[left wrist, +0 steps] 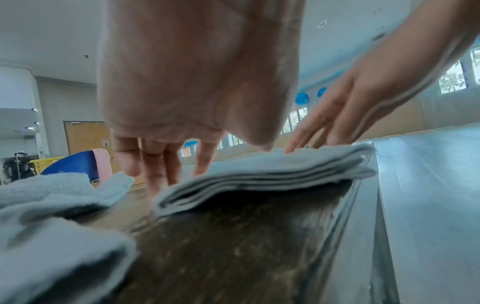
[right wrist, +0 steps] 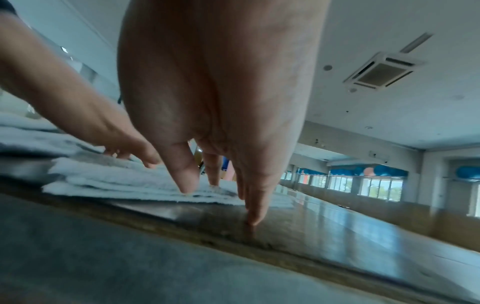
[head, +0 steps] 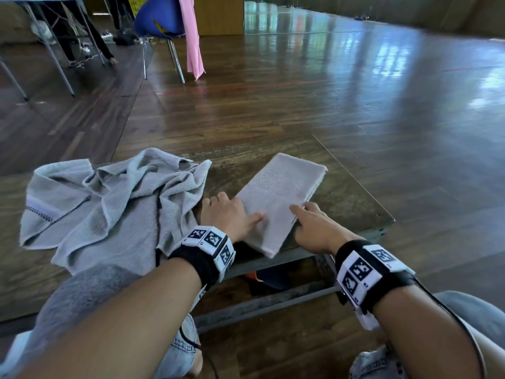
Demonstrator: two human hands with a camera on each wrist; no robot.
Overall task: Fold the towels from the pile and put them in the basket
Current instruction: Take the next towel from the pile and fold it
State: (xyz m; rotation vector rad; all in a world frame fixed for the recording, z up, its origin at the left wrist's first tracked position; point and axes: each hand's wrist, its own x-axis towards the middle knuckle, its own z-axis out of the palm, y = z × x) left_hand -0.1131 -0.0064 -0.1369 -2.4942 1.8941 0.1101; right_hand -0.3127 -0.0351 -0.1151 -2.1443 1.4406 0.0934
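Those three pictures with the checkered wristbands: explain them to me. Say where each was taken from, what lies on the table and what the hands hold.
No machine here: a person wears three cameras. The big picture looks down from the head; the other two look along each wrist, from bands with black-and-white markers. On the wooden table lies a folded grey towel, several layers thick in the left wrist view. Beside it, on the person's left, sits a crumpled pile of grey towels. The left hand and right hand flank the folded towel with straight fingers, touching its edges and top. Neither has a closed grip on it. A yellow basket stands far behind a blue chair.
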